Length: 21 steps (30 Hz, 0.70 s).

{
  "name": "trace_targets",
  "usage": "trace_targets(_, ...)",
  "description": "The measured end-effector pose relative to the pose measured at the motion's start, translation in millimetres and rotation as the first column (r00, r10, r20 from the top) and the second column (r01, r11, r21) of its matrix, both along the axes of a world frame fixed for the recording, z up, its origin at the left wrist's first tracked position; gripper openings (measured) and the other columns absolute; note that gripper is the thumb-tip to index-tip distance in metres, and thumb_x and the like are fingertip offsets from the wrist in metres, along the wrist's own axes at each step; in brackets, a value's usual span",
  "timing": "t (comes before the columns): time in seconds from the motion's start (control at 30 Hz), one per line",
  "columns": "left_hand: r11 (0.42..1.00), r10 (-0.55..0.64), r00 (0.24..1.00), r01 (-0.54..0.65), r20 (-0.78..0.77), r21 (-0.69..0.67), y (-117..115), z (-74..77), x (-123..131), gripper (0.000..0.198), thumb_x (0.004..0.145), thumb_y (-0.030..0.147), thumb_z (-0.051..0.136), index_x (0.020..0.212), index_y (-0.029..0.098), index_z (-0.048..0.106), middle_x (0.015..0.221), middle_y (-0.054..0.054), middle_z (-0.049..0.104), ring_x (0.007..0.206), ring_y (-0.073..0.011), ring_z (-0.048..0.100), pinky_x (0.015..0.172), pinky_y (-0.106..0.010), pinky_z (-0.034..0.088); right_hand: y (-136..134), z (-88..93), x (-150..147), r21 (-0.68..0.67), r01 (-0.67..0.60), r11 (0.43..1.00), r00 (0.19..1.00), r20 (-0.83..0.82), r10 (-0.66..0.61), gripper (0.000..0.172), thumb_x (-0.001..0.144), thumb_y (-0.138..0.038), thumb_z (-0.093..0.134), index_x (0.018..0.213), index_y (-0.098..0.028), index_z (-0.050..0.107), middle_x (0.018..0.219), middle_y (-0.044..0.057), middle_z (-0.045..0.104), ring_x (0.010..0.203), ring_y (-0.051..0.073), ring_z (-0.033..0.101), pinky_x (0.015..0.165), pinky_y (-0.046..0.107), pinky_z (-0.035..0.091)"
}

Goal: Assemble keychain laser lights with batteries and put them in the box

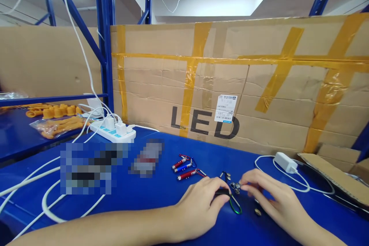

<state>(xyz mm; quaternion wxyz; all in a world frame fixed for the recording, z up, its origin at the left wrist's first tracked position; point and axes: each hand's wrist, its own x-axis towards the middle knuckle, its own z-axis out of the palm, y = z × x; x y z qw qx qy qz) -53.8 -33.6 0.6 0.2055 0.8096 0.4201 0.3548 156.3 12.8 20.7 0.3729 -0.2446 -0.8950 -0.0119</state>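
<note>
My left hand (201, 201) is closed around a small black keychain flashlight (221, 192), most of it hidden by the fingers. A green carabiner clip (235, 205) hangs from its end. My right hand (271, 194) pinches at a cluster of small shiny round pieces (236, 186) that look like button cells; whether one is lifted I cannot tell. Close to my right palm lies a small brass-coloured round piece (257, 212). Behind my left hand rest a red keychain flashlight (187, 175), a blue one (183, 167) and another red one (179, 162), each with a clip.
A white power strip (115, 132) with plugs and trailing white cables (52, 203) occupies the left. At right, a white charger (285, 162) lies with its cable looped. A large taped cardboard box (161, 84) walls off the back of the blue table (127, 196). Two patches are pixelated.
</note>
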Motion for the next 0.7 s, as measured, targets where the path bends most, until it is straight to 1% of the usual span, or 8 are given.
trace_targets(0.13, 1.000, -0.008, 1.000, 0.008, 0.013, -0.002, 2.6, 0.4, -3.6, 0.018, 0.092, 0.019, 0.046, 0.102, 0.021, 0.061, 0.081, 0.000, 0.068, 0.072, -0.0159, 0.063, 0.070, -0.024, 0.048, -6.7, 4.7, -18.9, -0.111, -0.045, 0.993, 0.998, -0.043, 0.041, 0.013, 0.090, -0.023, 0.049, 0.082, -0.021, 0.059, 0.074, 0.001, 0.062, 0.061, 0.011, 0.061, 0.057, 0.018, 0.050)
trace_targets(0.2, 1.000, 0.000, 1.000, -0.001, 0.020, 0.019, 5.3, 1.2, -5.9, 0.019, 0.092, 0.017, 0.046, 0.102, 0.020, 0.061, 0.080, 0.000, 0.068, 0.070, -0.0150, 0.063, 0.067, -0.022, 0.047, -8.8, 4.4, -23.9, -0.165, -0.044, 0.985, 0.996, -0.081, 0.031, 0.014, 0.089, -0.025, 0.050, 0.079, -0.021, 0.059, 0.073, 0.001, 0.062, 0.060, 0.011, 0.061, 0.055, 0.018, 0.050)
trace_targets(0.27, 0.999, 0.004, 1.000, -0.005, 0.018, 0.046, 8.0, 2.2, -8.1, 0.020, 0.091, 0.013, 0.047, 0.101, 0.019, 0.062, 0.082, -0.001, 0.068, 0.072, -0.0146, 0.063, 0.069, -0.021, 0.047, -9.9, 1.3, -24.5, -0.252, -0.031, 0.967, 0.993, -0.115, 0.002, 0.017, 0.089, -0.027, 0.051, 0.076, -0.021, 0.060, 0.073, 0.001, 0.061, 0.059, 0.011, 0.060, 0.053, 0.019, 0.049)
trace_targets(0.33, 0.998, -0.012, 1.000, 0.011, 0.011, 0.068, 9.7, 2.7, -9.6, 0.020, 0.090, 0.011, 0.048, 0.100, 0.018, 0.063, 0.085, -0.001, 0.069, 0.074, -0.0142, 0.063, 0.071, -0.020, 0.046, -10.8, -3.7, -22.2, -0.386, -0.020, 0.922, 0.989, -0.140, -0.037, 0.019, 0.088, -0.031, 0.052, 0.075, -0.020, 0.061, 0.074, 0.002, 0.060, 0.055, 0.011, 0.059, 0.049, 0.019, 0.048)
trace_targets(0.4, 0.995, -0.051, 0.999, 0.051, -0.001, 0.091, 9.8, 2.6, -10.4, 0.019, 0.089, 0.011, 0.049, 0.100, 0.018, 0.063, 0.087, -0.002, 0.069, 0.078, -0.0144, 0.064, 0.073, -0.019, 0.046, -12.5, -7.7, -19.5, -0.527, -0.024, 0.850, 0.983, -0.165, -0.075, 0.020, 0.087, -0.034, 0.053, 0.076, -0.019, 0.061, 0.074, 0.001, 0.059, 0.050, 0.009, 0.059, 0.047, 0.019, 0.046)
trace_targets(0.5, 0.983, -0.119, 0.992, 0.123, -0.034, 0.134, 7.5, 1.3, -10.9, 0.018, 0.090, 0.013, 0.048, 0.101, 0.019, 0.062, 0.090, -0.002, 0.070, 0.081, -0.0151, 0.064, 0.075, -0.019, 0.046, -17.8, -7.7, -18.3, -0.650, -0.060, 0.757, 0.970, -0.218, -0.111, 0.021, 0.084, -0.036, 0.056, 0.075, -0.018, 0.061, 0.074, 0.000, 0.057, 0.048, 0.008, 0.058, 0.047, 0.018, 0.045)
trace_targets(0.57, 0.978, -0.139, 0.989, 0.145, -0.053, 0.150, 6.2, 0.2, -11.1, 0.017, 0.091, 0.015, 0.048, 0.101, 0.019, 0.061, 0.089, -0.002, 0.070, 0.079, -0.0152, 0.064, 0.072, -0.020, 0.046, -22.1, -4.8, -19.3, -0.674, -0.081, 0.734, 0.961, -0.249, -0.123, 0.022, 0.082, -0.036, 0.058, 0.071, -0.017, 0.062, 0.073, 0.001, 0.057, 0.047, 0.008, 0.058, 0.046, 0.018, 0.044)
trace_targets(0.7, 0.968, -0.189, 0.981, 0.194, -0.043, 0.161, 7.2, -2.3, -11.6, 0.018, 0.093, 0.018, 0.045, 0.104, 0.021, 0.059, 0.089, -0.001, 0.068, 0.078, -0.0135, 0.062, 0.072, -0.019, 0.045, -27.6, -1.4, -20.6, -0.693, -0.089, 0.715, 0.951, -0.272, -0.145, 0.020, 0.079, -0.034, 0.061, 0.070, -0.016, 0.064, 0.072, 0.001, 0.057, 0.045, 0.008, 0.057, 0.045, 0.018, 0.044)
